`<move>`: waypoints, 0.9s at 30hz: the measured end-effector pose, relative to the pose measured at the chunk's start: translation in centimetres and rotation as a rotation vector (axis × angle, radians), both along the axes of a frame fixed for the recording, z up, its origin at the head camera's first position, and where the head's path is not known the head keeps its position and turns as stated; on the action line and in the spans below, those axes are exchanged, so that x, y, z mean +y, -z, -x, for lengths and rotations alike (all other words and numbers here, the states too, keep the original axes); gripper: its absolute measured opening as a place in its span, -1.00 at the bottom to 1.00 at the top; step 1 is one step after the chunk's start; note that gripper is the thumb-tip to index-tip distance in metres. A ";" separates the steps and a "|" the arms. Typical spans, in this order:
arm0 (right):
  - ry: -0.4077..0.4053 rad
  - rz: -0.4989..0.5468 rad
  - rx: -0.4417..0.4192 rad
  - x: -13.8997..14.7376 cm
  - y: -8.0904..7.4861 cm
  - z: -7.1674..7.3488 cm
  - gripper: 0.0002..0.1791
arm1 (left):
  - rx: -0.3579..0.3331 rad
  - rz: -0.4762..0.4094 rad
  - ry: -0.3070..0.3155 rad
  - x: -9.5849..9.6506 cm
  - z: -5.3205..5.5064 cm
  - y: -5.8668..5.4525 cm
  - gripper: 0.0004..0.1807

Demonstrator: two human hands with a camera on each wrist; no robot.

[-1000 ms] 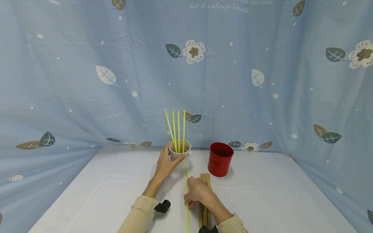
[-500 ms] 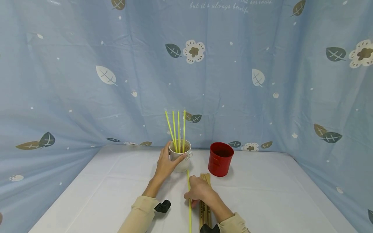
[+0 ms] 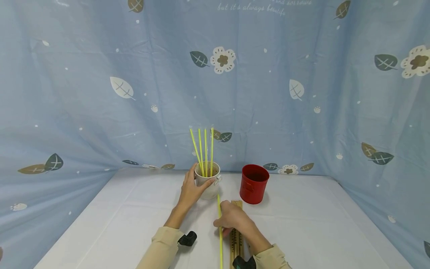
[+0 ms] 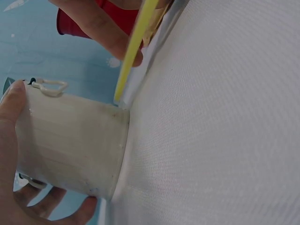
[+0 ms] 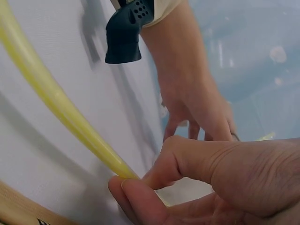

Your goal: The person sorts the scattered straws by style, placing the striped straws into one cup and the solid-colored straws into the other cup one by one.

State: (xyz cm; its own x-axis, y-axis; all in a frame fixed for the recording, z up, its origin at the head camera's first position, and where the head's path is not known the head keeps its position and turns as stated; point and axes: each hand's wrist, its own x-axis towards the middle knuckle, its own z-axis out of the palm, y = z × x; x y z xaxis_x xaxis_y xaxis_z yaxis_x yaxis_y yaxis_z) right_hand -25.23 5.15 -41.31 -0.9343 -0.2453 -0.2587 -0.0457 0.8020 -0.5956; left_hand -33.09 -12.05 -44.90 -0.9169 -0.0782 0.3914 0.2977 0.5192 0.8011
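Observation:
My left hand (image 3: 190,192) grips a small white metal bucket (image 3: 208,191) at the back middle of the table, thumb on the near side and fingers round the left. Several yellow straws (image 3: 201,151) in clear wrappers stand in it, fanned out above the rim. Between thumb and fingers, my right hand (image 3: 233,218) pinches another yellow straw (image 5: 65,108) partway along its length. Its far tip is close to the bucket's base in the left wrist view, and its near end runs out of the head view's bottom edge.
A red bucket (image 3: 254,188) stands at the back, right of the white one. Narrow brown paper packets (image 3: 236,246) with dark print lie partly under my right hand and wrist. A blue patterned curtain (image 3: 255,93) hangs behind the white-covered table (image 3: 302,231).
My right hand has shifted slightly forward and right, carrying the straw with it. The straw now tilts a little more. My left hand and the white bucket have stayed put.

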 end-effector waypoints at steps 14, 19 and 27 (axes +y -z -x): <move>0.030 0.079 0.062 1.0 -0.3 0.3 -0.30 | 0.024 0.013 -0.008 0.1 0.0 0.0 0.03; 0.022 0.102 0.083 1.2 -0.4 0.2 -0.26 | 0.018 0.013 -0.005 0.1 0.0 0.0 0.03; 0.028 0.124 0.073 1.5 -0.6 0.3 -0.26 | 0.002 0.005 -0.005 -0.1 0.2 0.1 0.03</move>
State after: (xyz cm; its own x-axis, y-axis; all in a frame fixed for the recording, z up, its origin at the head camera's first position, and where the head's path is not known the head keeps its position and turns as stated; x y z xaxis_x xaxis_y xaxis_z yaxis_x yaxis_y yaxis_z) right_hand -25.57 6.66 -40.73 -0.9564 -0.2449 -0.1592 -0.0712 0.7240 -0.6861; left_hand -33.26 -12.11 -44.97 -0.9159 -0.0806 0.3932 0.2965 0.5247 0.7980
